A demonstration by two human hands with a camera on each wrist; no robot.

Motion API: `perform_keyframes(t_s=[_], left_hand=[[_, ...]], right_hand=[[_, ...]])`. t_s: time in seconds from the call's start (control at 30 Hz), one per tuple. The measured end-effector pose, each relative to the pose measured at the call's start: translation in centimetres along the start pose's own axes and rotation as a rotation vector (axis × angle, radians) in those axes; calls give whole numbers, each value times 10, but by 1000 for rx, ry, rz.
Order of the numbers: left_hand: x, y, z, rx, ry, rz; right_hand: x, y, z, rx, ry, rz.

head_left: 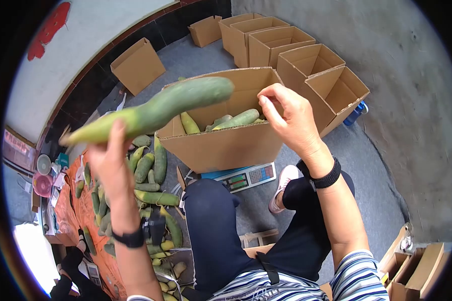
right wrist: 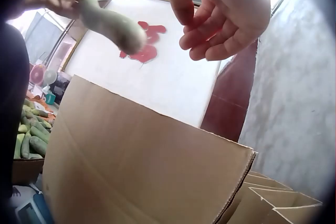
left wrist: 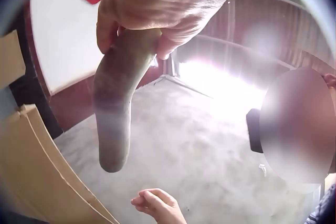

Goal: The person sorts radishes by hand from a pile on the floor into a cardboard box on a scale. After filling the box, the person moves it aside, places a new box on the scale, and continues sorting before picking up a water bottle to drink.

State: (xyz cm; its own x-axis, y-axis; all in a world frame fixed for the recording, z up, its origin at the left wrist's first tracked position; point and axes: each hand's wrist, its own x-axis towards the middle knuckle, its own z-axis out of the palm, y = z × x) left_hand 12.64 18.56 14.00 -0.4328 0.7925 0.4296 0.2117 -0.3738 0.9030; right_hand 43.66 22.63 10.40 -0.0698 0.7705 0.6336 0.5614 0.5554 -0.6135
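Observation:
A long, curved green melon (head_left: pixel 186 103) with a yellowish, tapering stem end is raised left of the box. My left hand (head_left: pixel 111 168) grips it near the narrow end, thumb and fingers on either side; its thick end hangs down in the left wrist view. Below stands a cardboard box (head_left: pixel 221 148), flaps up, with several similar melons (head_left: pixel 238 119) inside. My right hand (head_left: pixel 293 118) hovers over the box's right side, fingers loosely curled and nothing in them, as the right wrist view shows.
The box sits on a digital scale (head_left: pixel 258 174) between my legs. More melons (head_left: pixel 158 198) lie on my left, by an orange sheet (head_left: pixel 70 210). Open cardboard boxes (head_left: pixel 311 60) line the wall at the back right. Another person's legs (head_left: pixel 71 268) show at the lower left.

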Motion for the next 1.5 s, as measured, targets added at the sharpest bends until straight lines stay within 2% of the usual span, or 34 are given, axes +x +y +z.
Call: perform_keyframes(t_s=[0.1, 0.13, 0.17, 0.23, 0.3, 0.37, 0.5, 0.63, 0.67, 0.73, 0.83, 1.17, 1.4, 1.47, 1.5], left_hand=[[22, -38, 34, 98, -198, -199], [25, -51, 33, 199, -248, -201], [22, -63, 31, 270, -166, -97], [11, -75, 14, 329, -193, -3], [-11, -80, -8, 341, -268, -73], [-37, -85, -32, 448, -364, -63], [-95, -64, -53, 467, -458, -237], [-131, -29, -50, 448, -574, -360], [-139, -25, -45, 450, -580, -369], [-150, -17, -35, 603, -534, -168], [-156, -20, -36, 702, -553, -109], [-162, -24, -35, 755, -506, -73], [-163, -27, -36, 762, -499, -47], [-163, -27, -36, 760, -500, -42], [-163, -27, -36, 758, -499, -41]], right_hand=[[0, 0, 5, -69, -12, -62], [-1, 1, 6, -86, -14, -61], [-1, 2, 5, -102, 3, -79], [-2, -1, -1, -126, 4, -83], [-4, 1, -6, -145, 3, -78], [-3, 6, -6, -153, -7, -81], [-6, 15, -3, -155, 30, -162], [-10, 13, 0, -187, 6, -144], [-11, 12, 1, -197, 6, -154], [-13, 11, 4, -206, 5, -167], [-15, 11, 8, -230, -6, -217], [-26, 15, 9, -328, -153, -331], [-30, 18, 9, -349, -206, -308], [-33, 22, 8, -384, -324, -282], [-34, 23, 8, -384, -325, -281]])
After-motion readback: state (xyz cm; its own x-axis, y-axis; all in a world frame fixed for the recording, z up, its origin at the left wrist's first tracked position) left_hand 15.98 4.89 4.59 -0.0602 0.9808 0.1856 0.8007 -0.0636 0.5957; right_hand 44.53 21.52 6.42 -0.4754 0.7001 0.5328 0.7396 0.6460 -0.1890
